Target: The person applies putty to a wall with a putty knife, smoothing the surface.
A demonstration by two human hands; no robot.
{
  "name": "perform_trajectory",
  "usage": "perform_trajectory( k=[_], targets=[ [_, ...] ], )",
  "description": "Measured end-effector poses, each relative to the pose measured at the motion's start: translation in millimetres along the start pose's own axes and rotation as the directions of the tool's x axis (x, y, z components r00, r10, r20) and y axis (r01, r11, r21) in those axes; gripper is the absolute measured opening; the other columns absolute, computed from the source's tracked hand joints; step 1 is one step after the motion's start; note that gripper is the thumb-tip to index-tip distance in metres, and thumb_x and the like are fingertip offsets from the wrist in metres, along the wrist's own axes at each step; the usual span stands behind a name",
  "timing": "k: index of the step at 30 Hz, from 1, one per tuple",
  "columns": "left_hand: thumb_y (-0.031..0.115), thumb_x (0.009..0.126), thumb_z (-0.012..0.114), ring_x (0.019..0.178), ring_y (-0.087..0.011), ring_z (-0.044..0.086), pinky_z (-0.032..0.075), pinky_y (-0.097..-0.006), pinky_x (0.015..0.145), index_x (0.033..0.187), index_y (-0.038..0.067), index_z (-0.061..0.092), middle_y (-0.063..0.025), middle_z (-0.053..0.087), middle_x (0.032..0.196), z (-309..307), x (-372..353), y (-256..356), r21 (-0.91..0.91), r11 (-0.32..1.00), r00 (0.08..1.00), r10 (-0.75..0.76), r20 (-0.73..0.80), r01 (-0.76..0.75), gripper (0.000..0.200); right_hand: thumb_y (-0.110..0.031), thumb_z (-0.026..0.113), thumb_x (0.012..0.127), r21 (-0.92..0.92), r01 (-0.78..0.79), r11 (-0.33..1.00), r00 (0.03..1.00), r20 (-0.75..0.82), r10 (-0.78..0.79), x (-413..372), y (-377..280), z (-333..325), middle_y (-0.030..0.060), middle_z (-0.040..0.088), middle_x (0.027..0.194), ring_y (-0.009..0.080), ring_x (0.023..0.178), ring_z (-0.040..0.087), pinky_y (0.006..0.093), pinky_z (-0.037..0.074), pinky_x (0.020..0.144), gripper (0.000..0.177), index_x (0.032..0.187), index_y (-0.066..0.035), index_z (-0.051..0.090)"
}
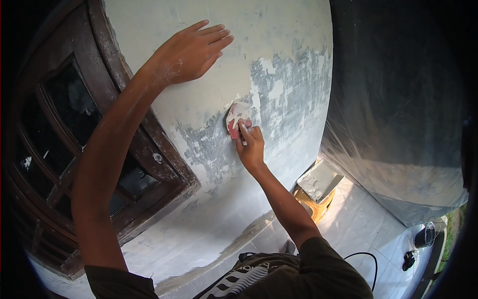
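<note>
My right hand (251, 148) grips a red putty scraper (232, 130) smeared with off-white putty. The scraper lies against the wall (204, 107), at the lower border of the cream-coated part. Bare grey, patchy plaster (298, 84) spreads to the right of it, with another grey patch below left. Higher up, my left hand (194, 54) is open, its fingers stretched out to the right, close to or resting on the wall; contact is hard to tell. White dust marks its wrist.
A brown wooden window frame (172, 159) borders the wall on the left. At lower right, a tray of putty (318, 182) rests on a yellow stool (314, 204). Translucent plastic sheeting (398, 164) hangs at right. Farther off, a dark bucket (424, 237) stands on the tiled floor (356, 219).
</note>
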State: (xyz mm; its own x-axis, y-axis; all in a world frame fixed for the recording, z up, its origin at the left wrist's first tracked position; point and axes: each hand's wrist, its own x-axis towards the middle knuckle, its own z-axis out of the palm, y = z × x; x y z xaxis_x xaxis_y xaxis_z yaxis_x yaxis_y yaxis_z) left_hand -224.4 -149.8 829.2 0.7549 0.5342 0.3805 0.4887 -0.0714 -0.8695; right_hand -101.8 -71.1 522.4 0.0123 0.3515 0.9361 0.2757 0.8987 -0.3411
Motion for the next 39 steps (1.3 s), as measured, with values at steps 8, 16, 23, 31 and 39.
perform_trajectory(
  k=[8,16,23,31,39],
  targets=[
    [0.018,0.101,0.051,0.135,-0.0231,0.047,0.030,-0.0408,0.119,0.138,0.007,0.053,-0.0089,0.055,0.142,0.8,-3.1,2.4,-0.011,1.000,1.000,-0.003,0.006,0.003,0.039,0.007,0.073,0.072,0.016,0.113,0.993,0.956,-0.275,-0.105,76.2,-12.2,-7.7,0.0072,0.057,0.074,0.0226,0.072,0.051,0.0326,0.046,0.064,0.047,0.118,-0.002,0.069],
    [0.019,0.099,0.053,0.137,-0.0226,0.046,0.030,-0.0403,0.119,0.138,0.007,0.053,-0.0082,0.053,0.144,0.6,-6.0,-3.2,0.046,0.999,1.000,-0.013,-0.021,0.014,0.040,0.006,0.071,0.071,-0.028,0.159,0.987,0.986,-0.042,-0.160,39.1,-30.4,10.7,0.0128,0.059,0.088,0.0307,0.084,0.056,0.0387,0.051,0.075,0.055,0.124,0.003,0.062],
    [0.019,0.099,0.053,0.137,-0.0224,0.045,0.029,-0.0401,0.120,0.139,0.008,0.053,-0.0081,0.053,0.144,-0.9,-4.6,-8.6,0.039,0.999,1.000,-0.023,-0.018,0.024,0.041,0.007,0.068,0.065,0.062,0.125,0.990,0.990,-0.080,-0.120,44.7,-39.8,-10.2,0.0124,0.062,0.094,0.0315,0.086,0.057,0.0392,0.052,0.076,0.061,0.125,-0.002,0.065],
    [0.018,0.100,0.053,0.135,-0.0230,0.047,0.030,-0.0403,0.119,0.138,0.008,0.054,-0.0087,0.055,0.142,-7.9,-4.9,-2.0,0.032,0.999,0.998,-0.018,-0.054,0.020,0.040,0.003,0.069,0.070,-0.190,0.036,0.981,0.997,-0.055,-0.048,90.6,-9.6,5.4,0.0140,0.065,0.104,0.0327,0.092,0.059,0.0398,0.053,0.080,0.053,0.123,-0.002,0.065],
    [0.018,0.100,0.052,0.137,-0.0227,0.045,0.030,-0.0407,0.119,0.138,0.007,0.054,-0.0085,0.055,0.142,-9.0,-7.6,0.6,0.026,1.000,0.999,-0.003,-0.049,0.004,0.040,0.005,0.070,0.071,0.086,0.071,0.994,0.997,-0.017,-0.070,-11.0,-32.6,2.8,0.0179,0.065,0.096,0.0348,0.090,0.062,0.0405,0.054,0.077,0.053,0.123,0.002,0.064]
  ],
)
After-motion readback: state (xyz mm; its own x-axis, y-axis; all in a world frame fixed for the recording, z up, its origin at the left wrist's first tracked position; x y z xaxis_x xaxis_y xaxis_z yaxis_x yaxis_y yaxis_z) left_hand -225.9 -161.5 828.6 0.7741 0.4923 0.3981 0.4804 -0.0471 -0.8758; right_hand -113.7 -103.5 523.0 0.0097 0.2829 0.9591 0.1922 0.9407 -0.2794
